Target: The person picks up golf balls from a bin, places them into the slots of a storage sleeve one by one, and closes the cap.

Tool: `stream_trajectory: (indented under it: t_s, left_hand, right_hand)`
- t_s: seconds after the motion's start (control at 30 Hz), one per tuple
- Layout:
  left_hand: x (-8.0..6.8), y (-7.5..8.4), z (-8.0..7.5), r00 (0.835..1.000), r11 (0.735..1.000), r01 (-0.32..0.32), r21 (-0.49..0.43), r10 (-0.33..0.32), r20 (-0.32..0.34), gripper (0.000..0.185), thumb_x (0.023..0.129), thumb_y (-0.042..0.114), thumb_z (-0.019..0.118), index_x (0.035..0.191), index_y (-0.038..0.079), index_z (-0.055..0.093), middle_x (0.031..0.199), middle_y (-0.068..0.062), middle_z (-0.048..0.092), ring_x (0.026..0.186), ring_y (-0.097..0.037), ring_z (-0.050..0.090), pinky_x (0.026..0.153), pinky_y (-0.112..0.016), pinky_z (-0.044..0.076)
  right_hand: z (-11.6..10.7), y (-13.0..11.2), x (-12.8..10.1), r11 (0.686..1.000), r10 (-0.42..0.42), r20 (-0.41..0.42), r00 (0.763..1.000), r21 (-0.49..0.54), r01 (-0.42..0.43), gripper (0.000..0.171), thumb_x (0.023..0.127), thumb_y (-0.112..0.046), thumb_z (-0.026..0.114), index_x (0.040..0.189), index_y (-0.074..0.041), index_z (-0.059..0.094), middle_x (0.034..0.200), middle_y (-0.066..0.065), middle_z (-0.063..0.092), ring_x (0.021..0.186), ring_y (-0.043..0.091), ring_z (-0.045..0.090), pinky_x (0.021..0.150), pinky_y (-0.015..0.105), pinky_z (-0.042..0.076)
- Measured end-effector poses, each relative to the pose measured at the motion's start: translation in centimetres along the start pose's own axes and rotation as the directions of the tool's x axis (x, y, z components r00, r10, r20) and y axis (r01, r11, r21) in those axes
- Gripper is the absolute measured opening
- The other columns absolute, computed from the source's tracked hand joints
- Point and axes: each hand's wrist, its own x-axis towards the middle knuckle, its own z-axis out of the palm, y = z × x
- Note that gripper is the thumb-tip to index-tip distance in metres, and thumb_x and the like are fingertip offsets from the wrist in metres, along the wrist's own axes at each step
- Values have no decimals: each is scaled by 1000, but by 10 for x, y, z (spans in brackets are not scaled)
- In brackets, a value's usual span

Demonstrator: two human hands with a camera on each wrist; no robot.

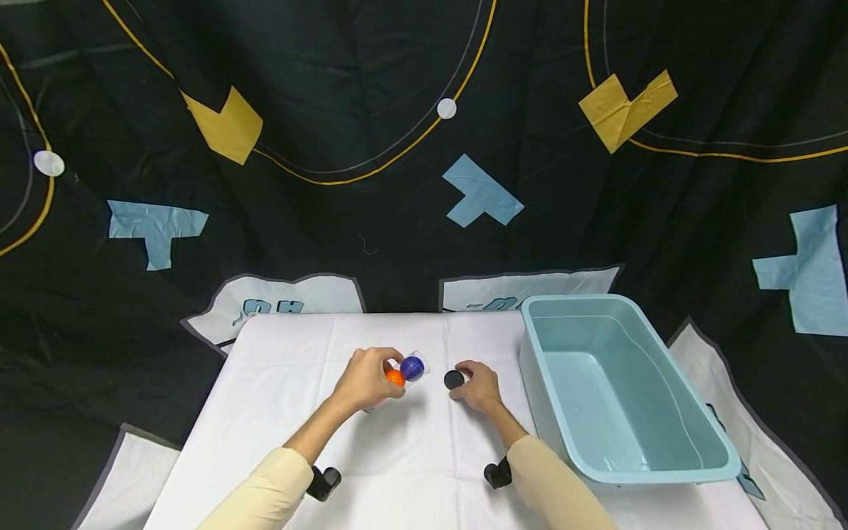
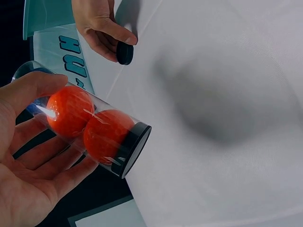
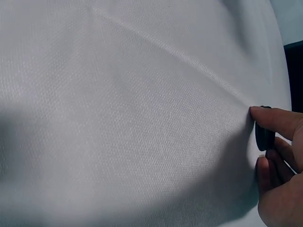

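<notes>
My left hand [image 1: 366, 379] grips a clear plastic tube [image 2: 90, 125] above the white cloth. The tube has a black end cap [image 2: 135, 150] and holds two orange balls [image 2: 106, 135]; in the head view a blue ball [image 1: 412, 368] shows at its open far end. My right hand [image 1: 478, 386] pinches a small black round lid [image 1: 453, 380] between thumb and fingers, a short way right of the tube. The left wrist view shows that lid [image 2: 125, 52] in the right hand [image 2: 99, 28]. In the right wrist view the lid [image 3: 264, 135] is seen edge-on between the fingertips.
A light blue plastic tub [image 1: 662, 412] stands on the right of the white cloth [image 1: 285, 412]. Behind it hangs a black backdrop [image 1: 371, 191] with yellow lines and blue and yellow patches. Black wrist camera mounts [image 1: 323, 482] sit on both forearms.
</notes>
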Motion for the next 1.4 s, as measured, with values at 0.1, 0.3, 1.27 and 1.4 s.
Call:
stream_trajectory:
  t_s: [0.1, 0.3, 1.27, 1.4]
  left_hand:
    - [0, 0, 1, 1000, 1000, 1, 1, -1, 0, 40, 63, 10, 91, 100, 10, 76, 77, -3, 72, 68, -13, 62, 64, -29, 53]
    - [0, -1, 3, 1000, 1000, 5, 13, -5, -5, 41, 63, 11, 92, 101, 10, 76, 78, -2, 73, 69, -13, 62, 65, -29, 54]
    - [0, -3, 19, 999, 999, 27, -23, -28, -44, 40, 63, 8, 91, 100, 12, 74, 80, -4, 73, 69, -15, 62, 66, -32, 53]
    - [2, -5, 27, 997, 999, 26, -38, -28, -72, 40, 62, 7, 90, 99, 12, 74, 79, -4, 74, 68, -15, 63, 65, -32, 52]
  right_hand:
    - [1, 0, -1, 1000, 4, -4, 1000, 4, -4, 52, 68, -5, 86, 118, -2, 71, 116, 17, 72, 112, 37, 64, 99, 51, 48]
    - [2, -1, -3, 1000, -4, -12, 1000, -4, 4, 48, 68, -5, 86, 114, -2, 72, 113, 17, 72, 110, 37, 64, 99, 52, 48]
    - [-49, -57, 6, 997, 53, 30, 998, -63, -51, 43, 67, -11, 88, 107, -6, 73, 98, 12, 73, 101, 33, 59, 86, 42, 48]
    - [-69, -73, 5, 993, 49, 80, 996, -107, -40, 42, 68, -12, 88, 106, -6, 73, 98, 12, 73, 102, 32, 60, 83, 40, 50]
